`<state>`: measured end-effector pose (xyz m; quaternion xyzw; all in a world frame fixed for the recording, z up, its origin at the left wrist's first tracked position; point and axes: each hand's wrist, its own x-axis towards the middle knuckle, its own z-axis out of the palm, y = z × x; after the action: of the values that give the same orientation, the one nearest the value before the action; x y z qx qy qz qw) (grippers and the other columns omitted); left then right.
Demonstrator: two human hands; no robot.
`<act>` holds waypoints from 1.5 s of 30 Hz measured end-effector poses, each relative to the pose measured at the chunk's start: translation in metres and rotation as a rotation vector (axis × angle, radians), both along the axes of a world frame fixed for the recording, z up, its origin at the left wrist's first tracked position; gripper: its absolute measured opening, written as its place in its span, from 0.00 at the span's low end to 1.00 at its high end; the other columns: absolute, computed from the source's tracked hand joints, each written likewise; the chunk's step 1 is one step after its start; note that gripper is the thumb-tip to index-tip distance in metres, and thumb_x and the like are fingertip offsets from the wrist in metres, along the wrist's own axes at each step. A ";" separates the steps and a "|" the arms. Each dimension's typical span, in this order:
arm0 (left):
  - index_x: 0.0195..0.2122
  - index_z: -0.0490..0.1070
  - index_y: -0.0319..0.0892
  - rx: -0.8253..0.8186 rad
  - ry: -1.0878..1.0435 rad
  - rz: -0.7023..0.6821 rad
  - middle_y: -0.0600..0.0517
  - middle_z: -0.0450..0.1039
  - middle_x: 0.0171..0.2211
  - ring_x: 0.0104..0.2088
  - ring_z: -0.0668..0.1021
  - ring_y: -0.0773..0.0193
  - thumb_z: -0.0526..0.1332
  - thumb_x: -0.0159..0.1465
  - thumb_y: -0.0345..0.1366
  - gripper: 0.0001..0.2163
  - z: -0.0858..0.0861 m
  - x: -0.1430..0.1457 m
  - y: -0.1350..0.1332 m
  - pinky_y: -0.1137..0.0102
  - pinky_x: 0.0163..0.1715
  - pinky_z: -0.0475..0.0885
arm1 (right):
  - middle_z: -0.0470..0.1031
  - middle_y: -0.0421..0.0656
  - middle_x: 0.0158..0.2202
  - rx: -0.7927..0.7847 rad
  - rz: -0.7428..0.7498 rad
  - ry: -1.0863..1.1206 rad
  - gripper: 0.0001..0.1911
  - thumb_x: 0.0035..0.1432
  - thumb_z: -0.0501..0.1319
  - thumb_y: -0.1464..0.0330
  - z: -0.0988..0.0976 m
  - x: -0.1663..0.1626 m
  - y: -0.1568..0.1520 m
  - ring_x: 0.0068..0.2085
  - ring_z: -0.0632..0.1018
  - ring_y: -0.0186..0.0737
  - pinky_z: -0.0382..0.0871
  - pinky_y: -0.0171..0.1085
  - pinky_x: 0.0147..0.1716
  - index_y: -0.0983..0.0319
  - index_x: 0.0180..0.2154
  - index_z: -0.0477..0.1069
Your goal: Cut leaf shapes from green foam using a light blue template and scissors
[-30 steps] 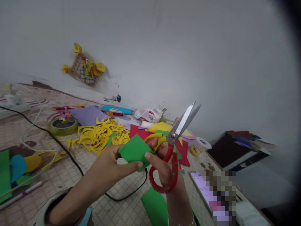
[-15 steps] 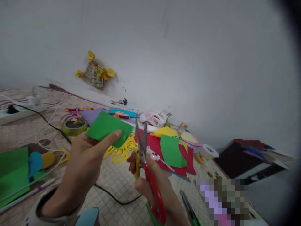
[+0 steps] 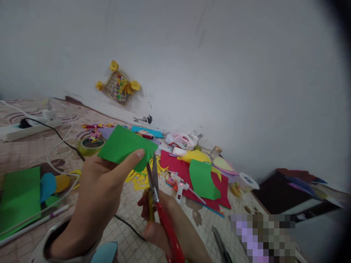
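My left hand [image 3: 102,190] pinches a green sheet of paper [image 3: 123,144], thumb on top and the other fingers hidden beneath it. My right hand [image 3: 167,213] grips a pair of scissors [image 3: 168,228] with one red and one yellow handle. Their blades point up and stand slightly apart, with the tips at the lower right edge of the green sheet. Whether the blades touch the paper, I cannot tell. Behind the hands lie yellow paper cut-outs [image 3: 141,178] and a white glue gun [image 3: 181,188] with a small red light.
Red paper [image 3: 171,162] with a green piece [image 3: 203,179] on it lies to the right. A craft knife [image 3: 221,243] is near the front. A tape roll [image 3: 91,146], a power strip [image 3: 30,129] and loose cables are at left. A wall rises behind.
The scissors in my right hand have moved left and down, their tips now at the green sheet's edge. The blades have closed somewhat. The glue gun shows more fully. The view has shifted slightly.
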<state>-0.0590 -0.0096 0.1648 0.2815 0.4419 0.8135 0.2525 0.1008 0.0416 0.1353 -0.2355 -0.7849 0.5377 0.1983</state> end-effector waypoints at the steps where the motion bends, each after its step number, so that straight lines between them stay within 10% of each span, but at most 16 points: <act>1: 0.25 0.80 0.46 0.001 0.003 0.003 0.61 0.79 0.24 0.27 0.77 0.69 0.74 0.55 0.36 0.05 -0.002 0.001 0.001 0.76 0.32 0.75 | 0.75 0.44 0.37 0.011 0.005 0.017 0.33 0.48 0.67 0.39 -0.002 0.001 0.002 0.34 0.74 0.43 0.68 0.37 0.31 0.58 0.43 0.74; 19: 0.30 0.79 0.46 0.002 0.107 -0.259 0.55 0.74 0.20 0.27 0.79 0.56 0.68 0.55 0.42 0.07 0.020 0.009 0.013 0.66 0.26 0.75 | 0.78 0.46 0.35 0.274 -0.007 0.126 0.35 0.55 0.58 0.36 -0.006 0.010 0.014 0.33 0.79 0.45 0.73 0.38 0.28 0.58 0.47 0.74; 45: 0.24 0.73 0.44 0.093 0.065 -0.476 0.59 0.73 0.19 0.19 0.76 0.67 0.67 0.64 0.36 0.11 -0.011 0.012 0.000 0.74 0.20 0.76 | 0.77 0.44 0.31 0.304 -0.012 0.175 0.34 0.50 0.63 0.37 -0.001 0.008 0.012 0.30 0.78 0.44 0.69 0.36 0.25 0.59 0.42 0.75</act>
<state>-0.0468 -0.0098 0.1542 0.4150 0.3329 0.7410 0.4097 0.1092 0.0540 0.1341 -0.1596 -0.8356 0.4301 0.3023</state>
